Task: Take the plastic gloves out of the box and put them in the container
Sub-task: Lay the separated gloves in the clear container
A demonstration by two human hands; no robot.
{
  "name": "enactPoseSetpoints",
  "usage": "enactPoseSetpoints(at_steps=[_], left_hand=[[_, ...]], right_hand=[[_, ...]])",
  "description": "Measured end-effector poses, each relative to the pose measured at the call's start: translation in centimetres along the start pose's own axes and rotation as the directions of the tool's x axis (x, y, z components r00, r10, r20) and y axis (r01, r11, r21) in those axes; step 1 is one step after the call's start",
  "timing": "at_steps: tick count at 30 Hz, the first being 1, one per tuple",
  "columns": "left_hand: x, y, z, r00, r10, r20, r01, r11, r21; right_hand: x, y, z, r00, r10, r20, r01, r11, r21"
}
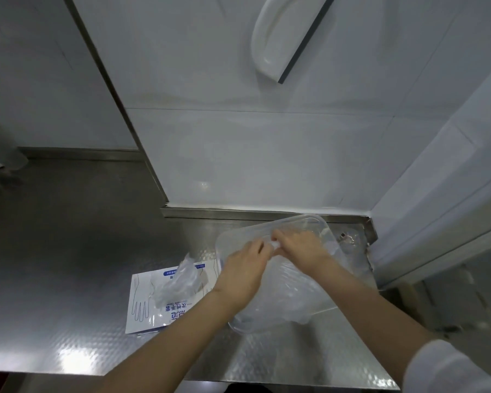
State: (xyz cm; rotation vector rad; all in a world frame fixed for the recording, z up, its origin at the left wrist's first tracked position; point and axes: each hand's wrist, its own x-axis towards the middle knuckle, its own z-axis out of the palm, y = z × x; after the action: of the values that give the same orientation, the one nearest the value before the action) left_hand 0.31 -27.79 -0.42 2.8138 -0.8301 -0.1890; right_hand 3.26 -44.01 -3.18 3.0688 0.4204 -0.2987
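A clear plastic container (312, 219) sits on the steel counter near the back wall. Both hands are over it. My left hand (243, 272) and my right hand (301, 249) meet above its middle, and their fingertips pinch a thin clear plastic glove (275, 245) between them. More clear plastic film lies in the container's near end (272, 310). To the left lies the flat white and blue glove box (143, 302), printed with a hand outline. A crumpled bunch of clear gloves (179, 282) rests on top of it.
The embossed steel counter (68, 279) spreads to the left and ends at a front edge near me. White tiled walls close the back and right. A small metal piece (345, 238) lies in the back right corner behind the container.
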Motion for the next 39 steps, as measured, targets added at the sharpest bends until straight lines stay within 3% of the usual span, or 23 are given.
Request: enactPoseSetpoints(at_steps=[2,6,8,10,12,14,17,22,24,26,28,30,32,34,36,39], left_hand=[[0.3,0.1,0.9,0.982,0.089,0.164,-0.104,0.991,0.084],[0.9,-0.4,3.3,0.859,-0.016,0.512,-0.122,0.964,0.236],[1.5,-0.4,4.1,0.792,-0.051,0.608,-0.135,0.957,0.256],[1.9,-0.3,4.7,0.749,-0.074,0.658,-0.124,0.96,0.249],[2.1,-0.3,5.1,0.721,-0.095,0.686,-0.102,0.965,0.24],[2.1,-0.4,5.4,0.703,-0.105,0.703,-0.099,0.965,0.243],[2.0,-0.1,5.0,0.682,-0.091,0.726,-0.164,0.948,0.273],[2.0,0.4,4.4,0.638,-0.098,0.764,-0.245,0.915,0.322],[2.2,0.1,4.3,0.667,-0.094,0.739,-0.212,0.927,0.309],[2.4,-0.4,3.0,0.757,-0.051,0.652,-0.184,0.94,0.287],[2.3,-0.8,1.1,0.888,0.035,0.459,-0.141,0.97,0.199],[1.3,-1.4,-1.3,0.986,0.084,0.143,-0.085,0.996,0.007],[-0.6,-2.7,-3.2,0.993,0.01,-0.12,-0.032,0.983,-0.182],[-3.0,-4.6,-4.2,0.961,-0.125,-0.245,0.046,0.952,-0.302],[-5.2,-7.5,-3.5,0.919,-0.275,-0.283,0.158,0.913,-0.376],[-8.1,-12.6,-0.8,0.856,-0.502,-0.127,0.421,0.818,-0.393]], right_hand=[[-0.1,0.0,0.4,0.997,-0.04,-0.065,0.042,0.999,0.03],[-1.1,-0.3,0.7,0.944,-0.075,-0.32,0.139,0.973,0.183],[-2.0,-0.9,0.3,0.967,-0.105,-0.233,0.162,0.958,0.236],[-2.4,-0.9,1.3,0.993,-0.116,-0.009,0.115,0.966,0.232],[-2.3,-0.4,2.3,0.978,-0.043,0.206,0.0,0.979,0.203],[-2.0,0.3,3.3,0.943,0.043,0.329,-0.104,0.979,0.173],[-1.9,1.2,3.9,0.914,0.137,0.383,-0.193,0.975,0.112],[-1.7,1.2,3.9,0.888,0.175,0.425,-0.216,0.975,0.05],[-1.8,0.6,3.2,0.892,0.22,0.396,-0.232,0.973,-0.019],[-1.9,-0.6,1.7,0.905,0.301,0.302,-0.295,0.953,-0.064],[-2.4,-2.2,-0.1,0.928,0.334,0.163,-0.339,0.941,0.007],[-3.2,-4.3,-1.9,0.953,0.302,0.014,-0.299,0.937,0.181],[-4.0,-6.7,-3.3,0.967,0.227,-0.115,-0.172,0.916,0.361],[-4.5,-9.4,-4.4,0.971,0.139,-0.193,-0.034,0.884,0.467],[-4.3,-11.9,-4.8,0.972,0.085,-0.221,0.042,0.855,0.516],[-3.3,-14.9,-4.5,0.983,0.042,-0.179,0.058,0.853,0.518]])
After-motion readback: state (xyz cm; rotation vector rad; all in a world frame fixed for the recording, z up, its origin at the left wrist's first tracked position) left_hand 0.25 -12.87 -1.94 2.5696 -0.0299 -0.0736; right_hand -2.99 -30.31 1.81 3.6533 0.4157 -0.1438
